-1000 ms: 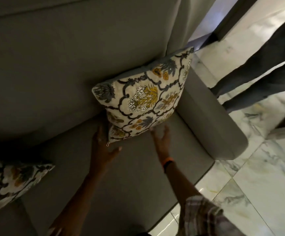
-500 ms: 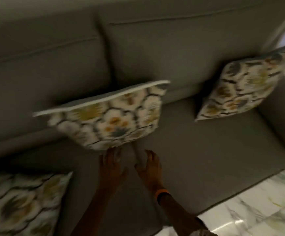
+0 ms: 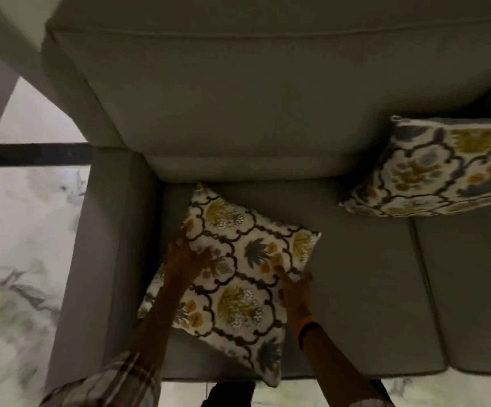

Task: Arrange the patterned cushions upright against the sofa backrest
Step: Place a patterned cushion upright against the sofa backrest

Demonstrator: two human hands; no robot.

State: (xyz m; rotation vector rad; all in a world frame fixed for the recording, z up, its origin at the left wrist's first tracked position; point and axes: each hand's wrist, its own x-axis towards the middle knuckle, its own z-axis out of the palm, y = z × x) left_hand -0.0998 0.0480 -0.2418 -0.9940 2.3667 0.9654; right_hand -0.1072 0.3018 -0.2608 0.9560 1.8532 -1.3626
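you have both hands on one patterned cushion (image 3: 235, 286), which lies flat on the grey sofa seat (image 3: 355, 289) at about 7 o'clock in your view, close to the sofa's armrest (image 3: 103, 259) at 9 o'clock. your left hand (image 3: 184, 261) grips the cushion's left edge, fingers curled around it with the thumb on the printed face. your right hand (image 3: 295, 284) pinches the cushion's right edge near its corner, thumb on top and the other fingers tucked beneath; an orange band (image 3: 304, 329) sits on that wrist. the cushion's far corner points toward the backrest (image 3: 238, 98) at 12 o'clock without leaning on it. a second patterned cushion (image 3: 444, 168) stands tilted against the backrest at 2 o'clock, well apart from the one you hold. marble floor (image 3: 18, 230) shows at 9 o'clock.
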